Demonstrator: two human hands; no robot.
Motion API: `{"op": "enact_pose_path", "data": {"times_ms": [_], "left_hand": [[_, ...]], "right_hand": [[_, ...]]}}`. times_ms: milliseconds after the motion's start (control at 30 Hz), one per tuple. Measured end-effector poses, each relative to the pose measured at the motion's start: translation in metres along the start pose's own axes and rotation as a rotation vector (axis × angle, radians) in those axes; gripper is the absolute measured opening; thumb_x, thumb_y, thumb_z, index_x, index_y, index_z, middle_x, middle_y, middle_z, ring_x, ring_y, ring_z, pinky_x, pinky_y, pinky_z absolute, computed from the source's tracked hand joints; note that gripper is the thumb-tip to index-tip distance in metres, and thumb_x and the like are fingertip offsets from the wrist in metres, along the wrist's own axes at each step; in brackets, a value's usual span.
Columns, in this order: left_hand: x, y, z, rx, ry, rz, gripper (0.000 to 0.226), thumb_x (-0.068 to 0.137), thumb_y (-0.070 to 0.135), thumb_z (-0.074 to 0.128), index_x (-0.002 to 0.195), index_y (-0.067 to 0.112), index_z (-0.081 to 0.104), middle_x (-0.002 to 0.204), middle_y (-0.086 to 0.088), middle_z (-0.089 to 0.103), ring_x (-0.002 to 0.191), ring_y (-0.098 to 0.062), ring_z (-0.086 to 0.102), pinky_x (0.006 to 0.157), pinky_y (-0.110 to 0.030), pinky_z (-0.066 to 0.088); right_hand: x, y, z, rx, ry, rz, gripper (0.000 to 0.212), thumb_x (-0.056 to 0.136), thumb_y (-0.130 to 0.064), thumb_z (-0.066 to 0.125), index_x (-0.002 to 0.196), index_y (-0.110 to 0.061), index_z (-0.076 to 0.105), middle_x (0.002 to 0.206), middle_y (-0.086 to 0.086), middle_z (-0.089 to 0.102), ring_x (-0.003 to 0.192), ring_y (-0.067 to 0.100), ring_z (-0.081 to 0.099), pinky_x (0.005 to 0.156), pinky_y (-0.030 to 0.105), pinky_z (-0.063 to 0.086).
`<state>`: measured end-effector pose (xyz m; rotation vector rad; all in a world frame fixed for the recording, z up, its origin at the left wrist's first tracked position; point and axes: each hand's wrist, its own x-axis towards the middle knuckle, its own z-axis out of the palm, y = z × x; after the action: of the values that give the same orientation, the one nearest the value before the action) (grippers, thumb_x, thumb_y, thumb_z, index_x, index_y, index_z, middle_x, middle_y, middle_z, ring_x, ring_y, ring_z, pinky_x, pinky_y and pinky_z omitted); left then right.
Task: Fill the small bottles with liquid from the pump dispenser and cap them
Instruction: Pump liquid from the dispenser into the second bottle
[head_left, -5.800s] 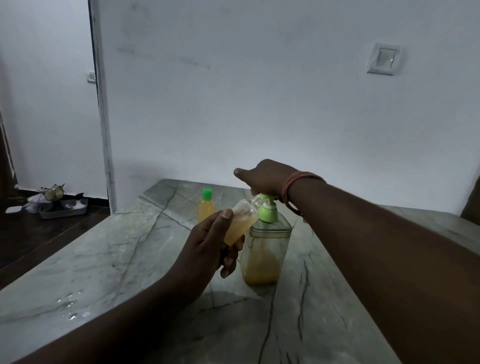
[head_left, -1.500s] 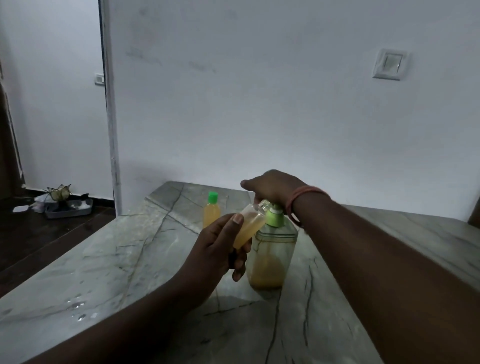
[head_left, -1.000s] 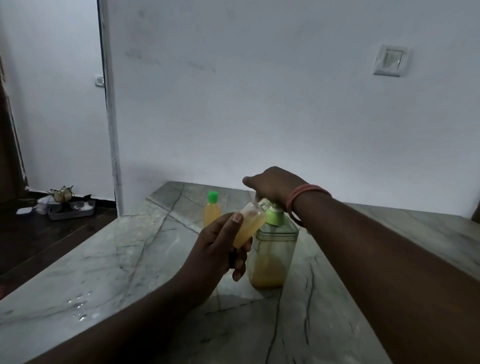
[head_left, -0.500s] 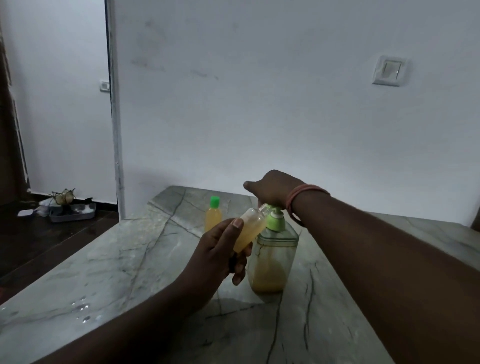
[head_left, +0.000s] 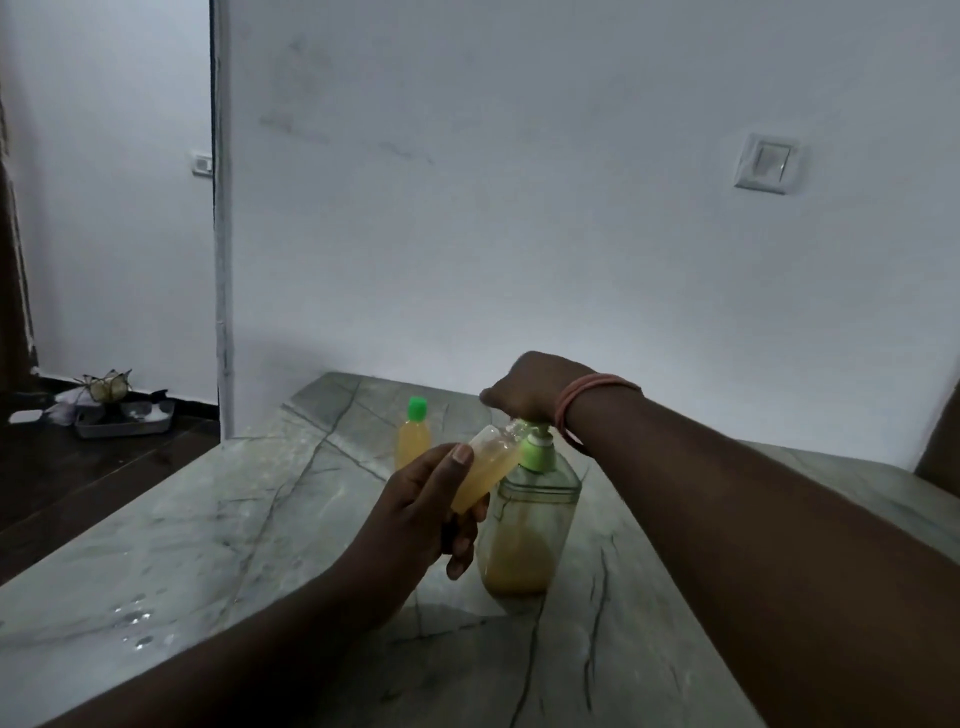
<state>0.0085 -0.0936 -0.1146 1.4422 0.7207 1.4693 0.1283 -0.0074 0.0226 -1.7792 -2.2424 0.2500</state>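
Left grip: left hand (head_left: 415, 512) curled round the open small bottle (head_left: 485, 473), thumb along the upper side, fingers wrapped beneath; bottle held tilted in the air, mouth raised to the pump spout.
Right grip: right hand (head_left: 532, 387) lying on top of the pump head, pressing down; fingers look bent over the head, but whether curled round it or only pushing cannot be told from this angle.
Thing in hand: open small bottle just left of the pump dispenser (head_left: 530, 519), neck touching or nearly touching the spout; exact contact hidden by the hand.
Dispenser: standing upright on the bench (head_left: 249, 519), between the two arms.
Done: one capped bottle (head_left: 414, 439) standing behind, near the bench's far edge, full of yellow liquid, green cap on.
In progress: held bottle seemingly well over half full, no cap on it.
Left: by judgement, a few more pumps, then capping; no loose cap or further empty bottles in view.
Materials: small bottles of clear soft-looking plastic, round and slim; dispenser of clear plastic, squarish shoulders, green pump collar, roughly half full of cloudy orange-yellow liquid.
Bench surface: polished grey-green stone with dark veins; some spilled drops (head_left: 137, 626) near the left front.
Wrist: orange bands (head_left: 576, 400) on the right arm.
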Motion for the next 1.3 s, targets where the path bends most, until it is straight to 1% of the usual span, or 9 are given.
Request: {"op": "enact_pose_path", "data": {"times_ms": [133,367,533,633,733,833,1000,1100,1300], "left_hand": [[0.003,-0.004,-0.002,-0.023,0.006,0.009,0.037,0.096,0.043,0.047,0.11,0.011,0.06,0.076,-0.011,0.06,0.052,-0.019,0.048,0.044,-0.029,0.043],[0.003,-0.003,-0.003,-0.029,-0.002,0.016,0.035,0.095,0.044,0.049,0.107,0.014,0.061,0.076,-0.012,0.059,0.051,-0.019,0.048,0.044,-0.028,0.042],[0.003,-0.002,0.0,0.004,-0.009,0.019,0.037,0.097,0.043,0.047,0.115,0.013,0.06,0.077,-0.01,0.059,0.052,-0.019,0.047,0.044,-0.028,0.043],[0.004,-0.003,-0.002,-0.013,-0.002,0.014,0.037,0.096,0.044,0.048,0.113,0.013,0.06,0.077,-0.011,0.059,0.052,-0.019,0.047,0.045,-0.029,0.042],[0.004,-0.004,-0.002,-0.02,0.0,0.027,0.035,0.096,0.044,0.048,0.109,0.015,0.061,0.077,-0.011,0.059,0.051,-0.019,0.048,0.045,-0.029,0.042],[0.004,-0.004,-0.002,-0.006,0.007,0.021,0.037,0.095,0.046,0.047,0.11,0.015,0.06,0.076,-0.01,0.06,0.051,-0.018,0.048,0.045,-0.029,0.043],[0.001,-0.002,-0.001,0.005,0.007,0.026,0.037,0.096,0.045,0.047,0.112,0.014,0.06,0.079,-0.012,0.06,0.052,-0.019,0.048,0.045,-0.029,0.043],[0.002,-0.003,-0.001,-0.01,-0.006,0.021,0.037,0.099,0.044,0.047,0.113,0.012,0.059,0.08,-0.013,0.059,0.051,-0.019,0.048,0.045,-0.028,0.043],[0.002,-0.002,-0.001,-0.017,0.016,0.017,0.036,0.097,0.042,0.045,0.11,0.012,0.059,0.076,-0.009,0.059,0.051,-0.018,0.046,0.045,-0.028,0.041]], "right_hand": [[0.001,0.006,0.011,0.196,0.035,0.018,0.036,0.091,-0.034,0.052,0.086,-0.005,0.073,0.094,0.008,0.073,0.061,0.018,0.054,0.059,0.027,0.039],[-0.001,0.005,0.009,0.175,-0.037,0.032,0.041,0.094,-0.031,0.047,0.105,0.002,0.069,0.111,0.011,0.073,0.074,0.022,0.055,0.069,0.03,0.04],[0.0,0.004,-0.002,0.109,0.059,0.004,0.043,0.094,-0.047,0.05,0.096,-0.009,0.069,0.097,0.007,0.07,0.076,0.023,0.058,0.067,0.028,0.042],[0.001,0.007,0.007,0.194,0.05,0.008,0.042,0.094,-0.041,0.048,0.09,-0.006,0.071,0.084,0.006,0.068,0.066,0.021,0.056,0.06,0.027,0.039],[0.002,0.007,0.011,0.14,-0.003,0.0,0.04,0.097,-0.034,0.044,0.104,-0.005,0.07,0.11,0.009,0.07,0.091,0.025,0.062,0.076,0.031,0.043],[-0.002,0.005,0.008,0.102,-0.038,-0.008,0.038,0.101,-0.032,0.042,0.112,-0.005,0.067,0.119,0.011,0.066,0.105,0.026,0.061,0.081,0.032,0.041],[-0.003,0.002,0.0,0.033,-0.039,-0.032,0.034,0.098,-0.041,0.049,0.104,-0.012,0.065,0.109,0.006,0.064,0.084,0.022,0.056,0.071,0.028,0.04],[-0.002,0.002,-0.001,0.038,-0.001,-0.071,0.041,0.098,-0.039,0.048,0.1,-0.004,0.069,0.104,0.011,0.068,0.069,0.021,0.051,0.062,0.027,0.038],[0.001,0.006,0.009,0.097,-0.025,-0.034,0.042,0.099,-0.037,0.047,0.104,-0.003,0.071,0.112,0.009,0.071,0.084,0.023,0.058,0.075,0.03,0.041]]}}
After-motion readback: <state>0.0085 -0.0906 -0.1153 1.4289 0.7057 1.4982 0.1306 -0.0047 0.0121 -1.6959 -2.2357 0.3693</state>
